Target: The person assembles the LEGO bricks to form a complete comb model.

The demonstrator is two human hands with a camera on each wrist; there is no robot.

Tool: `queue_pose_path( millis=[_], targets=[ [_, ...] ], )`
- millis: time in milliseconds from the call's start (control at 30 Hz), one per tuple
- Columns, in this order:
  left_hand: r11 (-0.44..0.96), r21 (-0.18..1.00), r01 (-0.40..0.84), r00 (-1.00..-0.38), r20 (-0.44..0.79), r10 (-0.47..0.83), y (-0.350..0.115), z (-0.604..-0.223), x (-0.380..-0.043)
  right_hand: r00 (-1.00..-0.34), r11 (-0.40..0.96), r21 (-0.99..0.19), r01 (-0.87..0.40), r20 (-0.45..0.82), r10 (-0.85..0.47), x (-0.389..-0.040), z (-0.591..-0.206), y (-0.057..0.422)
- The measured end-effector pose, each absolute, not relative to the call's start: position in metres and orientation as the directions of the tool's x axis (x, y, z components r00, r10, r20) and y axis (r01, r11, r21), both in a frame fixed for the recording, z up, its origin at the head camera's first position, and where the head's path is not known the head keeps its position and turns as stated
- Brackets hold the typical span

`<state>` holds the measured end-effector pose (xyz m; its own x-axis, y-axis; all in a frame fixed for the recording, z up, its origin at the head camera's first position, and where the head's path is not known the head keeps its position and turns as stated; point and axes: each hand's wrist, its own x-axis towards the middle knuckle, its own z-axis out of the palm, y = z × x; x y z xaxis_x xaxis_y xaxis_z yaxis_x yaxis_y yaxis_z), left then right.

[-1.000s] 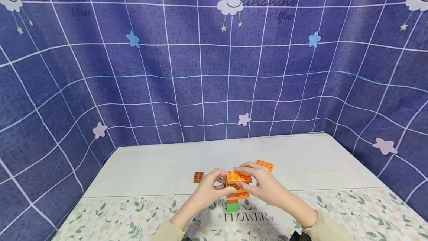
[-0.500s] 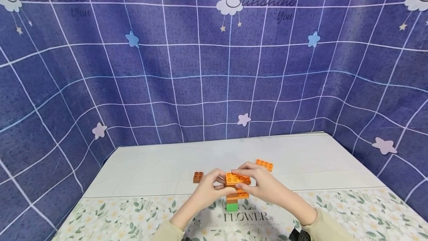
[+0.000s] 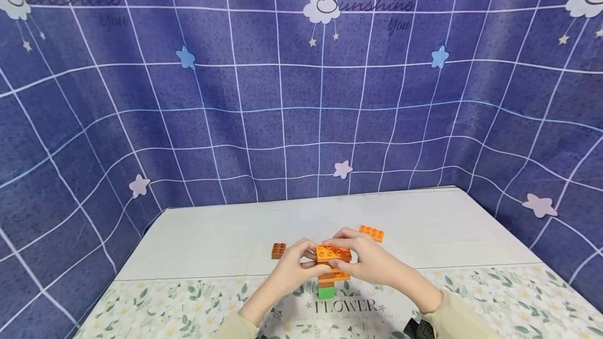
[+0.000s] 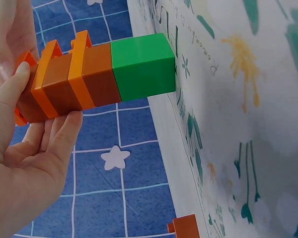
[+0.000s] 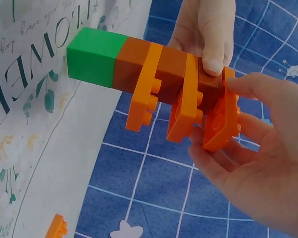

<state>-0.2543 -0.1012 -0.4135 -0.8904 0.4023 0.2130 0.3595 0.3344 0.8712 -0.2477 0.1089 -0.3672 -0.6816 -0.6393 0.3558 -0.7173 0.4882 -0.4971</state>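
A tower of toy building bricks stands on the table, a green brick point(image 3: 326, 293) at its foot. Above that, brown bricks point(image 4: 100, 72) alternate with flat orange bricks point(image 5: 144, 94) whose studded ends jut out to the right. My left hand point(image 3: 298, 267) grips the tower near its top from the left, thumb on the upper brown brick point(image 5: 208, 91). From the right, my right hand point(image 3: 367, 259) pinches the topmost flat orange brick point(image 3: 333, 252) between thumb and fingers. In the right wrist view this piece sits slightly tilted against the brown brick below.
Behind the left hand lies a loose brown brick point(image 3: 278, 250); another flat orange brick point(image 3: 371, 233) lies behind the right hand. A flowered cloth point(image 3: 188, 305) covers the table's near part, white surface point(image 3: 226, 229) beyond. A blue grid-patterned curtain point(image 3: 264, 119) hangs around the back and sides.
The top flat orange brick and my right hand have moved slightly left and down onto the tower. My left hand keeps its place; the view has shifted a little.
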Motion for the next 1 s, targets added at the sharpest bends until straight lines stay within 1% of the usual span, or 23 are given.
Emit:
queue_pose_path(
  millis=[233,467,667,867,1000],
  targets=[
    [0.334,0.874,0.354,-0.891,0.206,0.404,-0.101,-0.412,-0.254,-0.688,0.478,-0.511,-0.714,0.385,-0.616,-0.250,-0.370,0.108],
    [0.326,0.877,0.352,-0.893,0.211,0.398,-0.101,-0.414,-0.254,-0.656,0.442,-0.506,-0.741,0.402,-0.639,-0.255,-0.370,0.108],
    [0.334,0.871,0.359,-0.892,0.216,0.396,-0.101,-0.416,-0.254,-0.674,0.432,-0.550,-0.715,0.376,-0.636,-0.257,-0.372,0.108],
    [0.329,0.874,0.358,-0.895,0.221,0.388,-0.101,-0.419,-0.254,-0.690,0.415,-0.586,-0.696,0.388,-0.611,-0.256,-0.379,0.108],
    [0.330,0.871,0.364,-0.893,0.226,0.389,-0.101,-0.420,-0.255,-0.687,0.386,-0.605,-0.696,0.406,-0.603,-0.256,-0.381,0.108]
  ],
)
